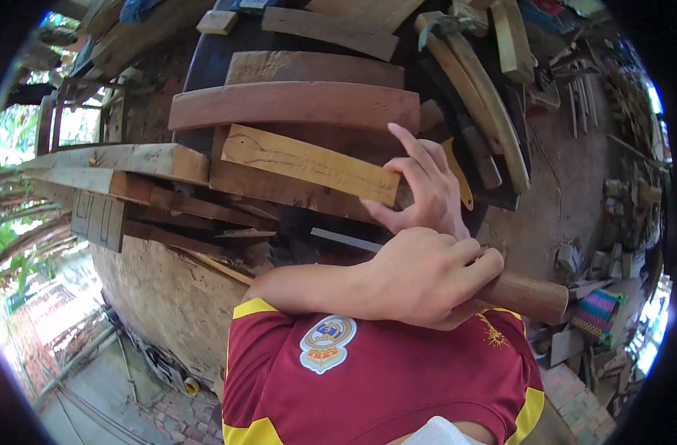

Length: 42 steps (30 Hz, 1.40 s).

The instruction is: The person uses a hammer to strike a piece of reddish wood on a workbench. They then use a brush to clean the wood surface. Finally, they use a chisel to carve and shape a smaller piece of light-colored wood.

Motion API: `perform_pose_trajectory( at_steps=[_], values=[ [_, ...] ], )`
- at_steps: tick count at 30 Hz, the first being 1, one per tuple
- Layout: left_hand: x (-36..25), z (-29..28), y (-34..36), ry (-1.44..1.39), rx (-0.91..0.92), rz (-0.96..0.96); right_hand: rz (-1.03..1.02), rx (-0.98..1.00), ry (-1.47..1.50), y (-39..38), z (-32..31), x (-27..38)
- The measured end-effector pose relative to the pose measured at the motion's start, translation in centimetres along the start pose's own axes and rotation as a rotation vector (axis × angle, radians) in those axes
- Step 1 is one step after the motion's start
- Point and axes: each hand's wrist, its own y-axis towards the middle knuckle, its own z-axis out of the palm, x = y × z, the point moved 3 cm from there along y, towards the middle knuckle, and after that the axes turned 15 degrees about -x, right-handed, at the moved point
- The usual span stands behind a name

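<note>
Wooden handle (527, 295) lies at lower right of centre, clenched in the left hand (420, 278), whose grip wraps it fully. Just above, the right hand (424, 189) rests open-fingered on the pale plank (309, 163); a slipped stroke could strike those fingers.

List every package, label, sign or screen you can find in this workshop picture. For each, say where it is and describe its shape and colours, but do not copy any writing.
Round crest badge: on the chest of the maroon and yellow shirt, below the left hand; white and blue with gold.
Small gold emblem: on the same shirt, just under the wooden handle; spiky outline.
No packages, signs or screens can be made out.
</note>
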Motion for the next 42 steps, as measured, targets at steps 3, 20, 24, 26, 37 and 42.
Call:
perform_pose_trajectory(
  at_steps=[3,20,24,26,37,42],
  values=[
    [-0.2,0.7,0.0,-0.037,0.047,0.028,0.000,-0.092,0.033,-1.1,0.2,0.2],
    [-0.9,-0.1,-1.2,-0.140,0.117,-0.100,-0.192,0.225,0.154,-0.3,2.3,3.2],
    [-0.7,-0.9,-1.6,-0.123,0.083,-0.061,-0.174,0.245,0.149,0.3,3.2,3.0],
    [-0.6,-1.0,-1.8,-0.112,0.065,-0.054,-0.157,0.238,0.141,0.5,3.8,3.1],
    [-1.2,-3.1,-1.1,-0.137,0.002,-0.230,-0.051,0.142,0.121,1.4,6.0,4.8],
    [0.1,-8.8,0.3,0.087,-0.324,-0.363,-0.105,0.058,0.257,-0.7,5.1,1.3]
  ],
)
